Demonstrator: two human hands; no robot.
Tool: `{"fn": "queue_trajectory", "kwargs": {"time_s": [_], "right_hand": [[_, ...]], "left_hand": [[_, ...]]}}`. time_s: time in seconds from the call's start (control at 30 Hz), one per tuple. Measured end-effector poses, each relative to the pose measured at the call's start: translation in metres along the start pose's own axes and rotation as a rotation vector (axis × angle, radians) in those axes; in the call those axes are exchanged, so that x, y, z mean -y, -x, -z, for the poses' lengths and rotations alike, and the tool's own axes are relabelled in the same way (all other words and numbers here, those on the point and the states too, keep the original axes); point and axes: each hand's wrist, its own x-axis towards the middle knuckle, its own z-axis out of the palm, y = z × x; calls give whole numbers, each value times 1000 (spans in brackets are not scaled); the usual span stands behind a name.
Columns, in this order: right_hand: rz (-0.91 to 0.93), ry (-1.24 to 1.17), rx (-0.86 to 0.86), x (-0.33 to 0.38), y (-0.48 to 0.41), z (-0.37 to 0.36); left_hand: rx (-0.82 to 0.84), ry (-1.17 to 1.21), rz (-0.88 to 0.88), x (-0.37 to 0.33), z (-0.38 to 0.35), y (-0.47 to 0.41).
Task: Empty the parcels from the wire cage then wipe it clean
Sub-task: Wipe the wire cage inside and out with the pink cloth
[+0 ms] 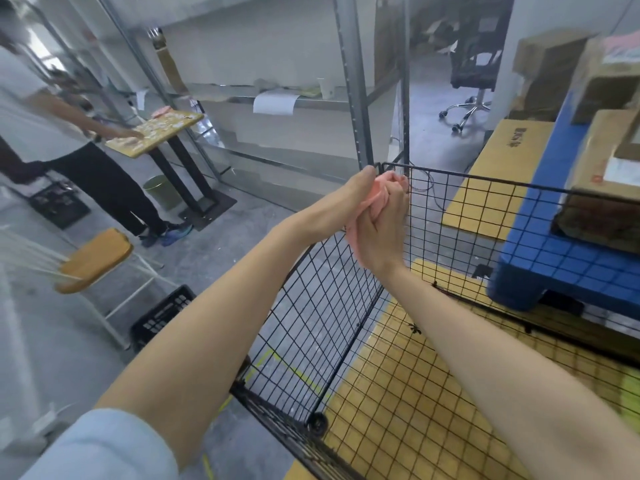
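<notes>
One cloth between left hand, right hand

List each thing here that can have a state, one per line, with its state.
wire cage: upright, no parcels in the part that shows
cardboard sheet: flat on the cage floor
pink cloth: bunched, at the cage's top corner
left hand: grips the cloth
right hand: curled round the cloth
parcels: stacked on the blue pallet, outside the cage
</notes>
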Motion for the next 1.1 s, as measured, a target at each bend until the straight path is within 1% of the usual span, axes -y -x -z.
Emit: {"fn": "queue_trajectory", "kwargs": {"time_s": [0.1, 0.2, 0.33, 0.47, 0.53, 0.6, 0.7, 0.8, 0.9, 0.97, 1.03, 1.1], "right_hand": [[-57, -78, 9, -1, -5, 1], [-99, -79, -8, -2, -10, 6], [-146, -105, -24, 7, -6, 4], [-50, -143, 36, 14, 17, -2], [-26, -162, 79, 20, 34, -1], [11, -197, 135, 29, 60, 0], [108, -254, 236, 42, 111, -3], [116, -224, 331, 45, 146, -3], [184, -182, 379, 45, 159, 4], [252, -220, 409, 44, 167, 5], [317, -282, 479, 41, 175, 3], [388, -293, 528, 36, 181, 2]], "left_hand": [[-33, 28, -12, 7, 2, -4], [-25, 29, -78, 11, 3, -8], [-9, 33, -61, 7, 3, -7], [-13, 44, -20, 9, 2, -6], [-22, 58, 33, 9, 2, -6], [-62, 77, 60, 10, 3, -8], [-76, 100, 64, 13, 4, -9], [-59, 84, 73, 14, 3, -7], [-51, 82, 81, 12, 3, -6], [-50, 74, 83, 11, 3, -5], [-45, 67, 86, 10, 3, -5], [-41, 64, 82, 10, 3, -4]]}}
